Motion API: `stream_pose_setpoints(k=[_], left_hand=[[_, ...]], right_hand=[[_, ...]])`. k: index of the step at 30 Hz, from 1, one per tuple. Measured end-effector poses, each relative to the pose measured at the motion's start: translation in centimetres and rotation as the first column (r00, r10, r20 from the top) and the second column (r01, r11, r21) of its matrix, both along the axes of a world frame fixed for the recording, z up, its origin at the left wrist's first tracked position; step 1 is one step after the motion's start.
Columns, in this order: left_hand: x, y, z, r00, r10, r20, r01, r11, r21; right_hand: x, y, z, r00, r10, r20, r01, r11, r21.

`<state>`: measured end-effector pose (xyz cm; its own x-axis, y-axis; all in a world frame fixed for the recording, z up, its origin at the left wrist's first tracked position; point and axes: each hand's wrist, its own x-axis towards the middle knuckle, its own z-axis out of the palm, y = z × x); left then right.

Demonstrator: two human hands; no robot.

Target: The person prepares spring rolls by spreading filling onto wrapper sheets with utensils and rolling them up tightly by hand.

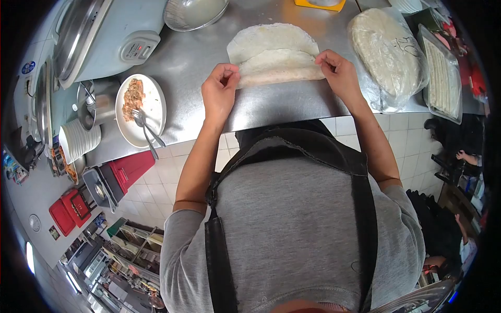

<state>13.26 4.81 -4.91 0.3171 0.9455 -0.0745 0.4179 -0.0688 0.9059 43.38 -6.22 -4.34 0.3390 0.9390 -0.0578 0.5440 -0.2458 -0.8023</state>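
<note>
A pale round wrapper sheet (274,41) lies on the steel counter, its near part folded over into a long flat roll with pinkish filling showing through. My left hand (221,88) pinches the left end of the folded edge between thumb and fingers. At the right end, my right hand (338,75) pinches the same edge, fingers curled. An oval white plate (154,104) to the left holds a brownish-orange shredded filling (133,99), with a fork and a spoon (146,128) resting on it.
On the right are a plastic-wrapped stack of wrappers (386,52) and a tray of finished rolls (442,75). A metal bowl (194,11) stands behind. Left are a large cooker (112,39), a metal container (88,104) and stacked white dishes (81,141). Other people are at far right.
</note>
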Motion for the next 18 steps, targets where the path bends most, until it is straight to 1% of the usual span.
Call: stream_pose_setpoints(k=[2, 5, 8, 11, 14, 18], left_hand=[[0.1, 0.2, 0.1, 1.0, -0.02, -0.018, 0.02, 1.0, -0.004], [-0.1, 0.5, 1.3, 0.978, -0.077, -0.192, 0.076, 0.997, -0.01], [-1.1, 1.2, 0.1, 0.998, -0.042, -0.056, 0.047, 0.995, 0.092], [-2.7, 0.9, 0.1, 0.998, 0.058, -0.022, -0.056, 0.994, 0.094], [-3.0, -0.7, 0.0, 0.994, 0.106, 0.033, -0.102, 0.99, -0.097], [-1.7, -1.7, -0.6, 0.979, 0.177, 0.106, -0.173, 0.984, -0.04]], right_hand=[[0.3, 0.2, 0.2, 0.998, 0.053, 0.045, -0.052, 0.998, -0.025], [0.3, 0.5, 1.0, 0.988, 0.105, 0.111, -0.096, 0.992, -0.082], [0.8, 0.5, 0.7, 0.989, 0.126, 0.082, -0.12, 0.99, -0.067], [0.8, 0.1, 0.4, 0.991, 0.126, 0.055, -0.126, 0.992, 0.006], [0.5, -0.4, 0.7, 0.994, 0.104, 0.013, -0.104, 0.995, 0.003], [0.3, -0.8, 0.4, 0.997, 0.075, 0.002, -0.075, 0.997, 0.011]])
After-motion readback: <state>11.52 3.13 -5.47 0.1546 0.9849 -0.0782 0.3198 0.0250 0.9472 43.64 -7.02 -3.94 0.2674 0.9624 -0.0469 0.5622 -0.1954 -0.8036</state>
